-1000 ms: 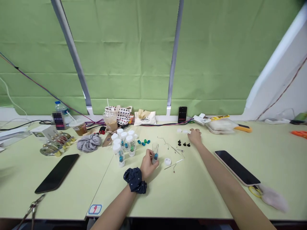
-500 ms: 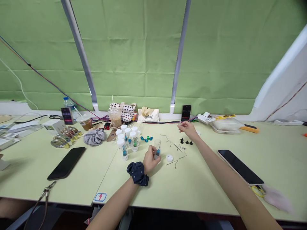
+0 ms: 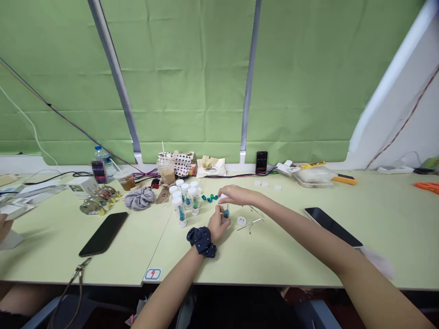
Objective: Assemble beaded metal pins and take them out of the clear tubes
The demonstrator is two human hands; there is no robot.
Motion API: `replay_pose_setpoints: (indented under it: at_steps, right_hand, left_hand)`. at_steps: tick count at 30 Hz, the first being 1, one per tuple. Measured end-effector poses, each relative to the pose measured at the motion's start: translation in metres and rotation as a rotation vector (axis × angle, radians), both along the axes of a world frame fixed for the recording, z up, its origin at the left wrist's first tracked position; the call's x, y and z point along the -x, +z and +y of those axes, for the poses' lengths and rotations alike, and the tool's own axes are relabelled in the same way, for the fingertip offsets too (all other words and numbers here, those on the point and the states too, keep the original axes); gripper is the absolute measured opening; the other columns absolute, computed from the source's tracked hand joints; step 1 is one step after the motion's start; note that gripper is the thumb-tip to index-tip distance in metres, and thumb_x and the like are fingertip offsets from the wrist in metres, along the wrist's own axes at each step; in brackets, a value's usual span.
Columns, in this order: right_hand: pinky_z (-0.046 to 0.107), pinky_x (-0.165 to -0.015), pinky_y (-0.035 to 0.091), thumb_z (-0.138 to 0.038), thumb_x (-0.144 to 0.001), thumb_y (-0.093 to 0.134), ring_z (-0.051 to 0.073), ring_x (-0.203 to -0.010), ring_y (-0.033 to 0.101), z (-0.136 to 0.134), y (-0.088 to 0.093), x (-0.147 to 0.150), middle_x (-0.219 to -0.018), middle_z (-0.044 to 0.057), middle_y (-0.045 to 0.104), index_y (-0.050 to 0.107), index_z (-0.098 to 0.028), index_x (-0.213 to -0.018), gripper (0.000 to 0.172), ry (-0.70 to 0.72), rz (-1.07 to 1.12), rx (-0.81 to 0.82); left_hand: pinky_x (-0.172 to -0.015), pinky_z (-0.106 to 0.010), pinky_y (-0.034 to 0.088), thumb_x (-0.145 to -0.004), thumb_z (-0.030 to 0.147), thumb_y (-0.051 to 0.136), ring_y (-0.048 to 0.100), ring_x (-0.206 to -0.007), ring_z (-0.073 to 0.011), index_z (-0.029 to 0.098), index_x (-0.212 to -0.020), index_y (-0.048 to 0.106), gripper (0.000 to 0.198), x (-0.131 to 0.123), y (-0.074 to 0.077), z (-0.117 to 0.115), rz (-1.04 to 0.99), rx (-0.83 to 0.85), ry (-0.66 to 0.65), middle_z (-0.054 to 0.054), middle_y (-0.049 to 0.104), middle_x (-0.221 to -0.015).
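My left hand is closed round a small clear vial, which stands upright with a blue bead inside. From above, my right hand grips a white cap at the vial's mouth; whether the cap is seated cannot be seen. To the left stand several similar vials with white caps and blue or green beads. Loose blue and green beads lie behind my hands. A white disc with two dark spots and some thin metal pins lie to the right of the vial.
Spare white caps lie farther back. Phones flank the work area, one on each side. A grey scrunchie, a drink cup and an orange utility knife are on the table. Another person's hand shows at the left edge.
My right hand has come left and down, from beyond the small black pieces to the vial's top, and now has a white cap. My left hand still holds the vial.
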State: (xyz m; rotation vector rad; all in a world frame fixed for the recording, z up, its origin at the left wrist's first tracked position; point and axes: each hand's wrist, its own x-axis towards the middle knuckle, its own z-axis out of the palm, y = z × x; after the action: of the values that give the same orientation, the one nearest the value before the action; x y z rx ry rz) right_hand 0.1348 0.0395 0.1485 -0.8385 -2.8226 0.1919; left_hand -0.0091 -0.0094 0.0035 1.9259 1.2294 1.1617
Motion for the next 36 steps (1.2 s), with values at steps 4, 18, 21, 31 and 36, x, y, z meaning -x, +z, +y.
replay_pose_setpoints:
  at_steps: [4, 18, 21, 31, 36]
  right_hand:
    - [0.029, -0.073, 0.043, -0.038, -0.096, 0.04, 0.022, -0.084, 0.061, -0.007, -0.005, 0.014, -0.096, 0.013, 0.061, 0.061, -0.014, -0.102, 0.032, -0.023, -0.19, -0.147]
    - [0.029, -0.066, 0.041, -0.017, -0.092, 0.04, 0.024, -0.089, 0.051, -0.023, -0.046, 0.021, -0.102, 0.013, 0.056, 0.055, -0.014, -0.104, 0.019, -0.208, -0.177, -0.518]
    - [0.028, -0.07, 0.039, -0.021, -0.094, 0.037, 0.021, -0.088, 0.052, -0.02, -0.049, 0.022, -0.096, 0.01, 0.058, 0.057, -0.016, -0.101, 0.021, -0.21, -0.052, -0.458]
    - [0.025, -0.064, 0.032, -0.027, -0.092, 0.044, 0.015, -0.084, 0.055, -0.022, -0.056, 0.026, -0.091, 0.002, 0.059, 0.06, -0.022, -0.094, 0.017, -0.27, 0.17, -0.336]
    - [0.026, -0.064, 0.033, -0.028, -0.093, 0.04, 0.017, -0.083, 0.054, -0.028, -0.055, 0.031, -0.095, 0.005, 0.058, 0.059, -0.021, -0.098, 0.021, -0.282, 0.108, -0.383]
  left_hand:
    - [-0.058, -0.024, 0.031, -0.078, 0.022, 0.051, 0.042, -0.055, -0.0108, 0.022, -0.094, 0.034, 0.023, 0.001, -0.002, 0.001, 0.062, -0.005, 0.027, 0.007, 0.044, -0.068]
    - [-0.057, -0.026, 0.032, -0.078, 0.022, 0.051, 0.046, -0.058, -0.014, 0.019, -0.106, 0.038, 0.032, 0.001, -0.007, 0.006, 0.102, -0.068, 0.058, 0.004, 0.048, -0.069]
    - [-0.058, -0.026, 0.033, -0.076, 0.021, 0.052, 0.046, -0.06, -0.0136, 0.018, -0.11, 0.038, 0.037, 0.001, -0.008, 0.008, 0.069, -0.081, 0.059, 0.003, 0.049, -0.072]
    - [-0.065, -0.03, 0.042, -0.074, 0.018, 0.05, 0.052, -0.072, -0.017, 0.016, -0.106, 0.04, 0.033, 0.001, -0.006, 0.01, 0.127, -0.142, 0.038, -0.003, 0.055, -0.084]
    - [-0.087, -0.04, 0.044, -0.074, 0.012, 0.05, 0.054, -0.1, -0.024, 0.015, -0.114, 0.04, 0.042, 0.007, 0.005, -0.007, 0.276, -0.144, 0.064, -0.013, 0.055, -0.108]
